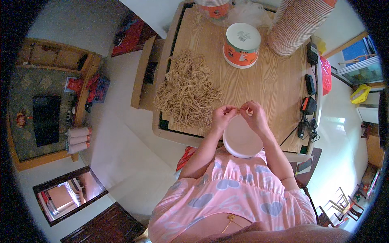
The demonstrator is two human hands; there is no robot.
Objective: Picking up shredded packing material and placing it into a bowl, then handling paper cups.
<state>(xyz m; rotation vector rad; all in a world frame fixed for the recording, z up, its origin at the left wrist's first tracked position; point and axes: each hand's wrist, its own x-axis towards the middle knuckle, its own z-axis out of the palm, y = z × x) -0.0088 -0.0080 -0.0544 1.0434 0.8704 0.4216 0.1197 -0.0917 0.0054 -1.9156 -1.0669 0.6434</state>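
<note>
My left hand (223, 117) and my right hand (254, 116) meet at the far rim of a white round paper tub (242, 139). Both sets of fingers are pinched together, almost touching; what lies between them is too small to make out. The tub rests against my lap at the table's near edge, its pale round face toward me. Just left of my left hand lies a loose heap of tan cord (188, 91). Beyond my hands, an orange, white and green printed tub (241, 52) stands on the table with its white round face up.
The wood-grain table (275, 81) carries a tall leaning stack of nested tubs (298, 26) at the far right. Clear plastic bags (249, 15) lie at the back. Black adapters and cables (308, 106) line the right edge. A cardboard box (146, 77) stands against the left side.
</note>
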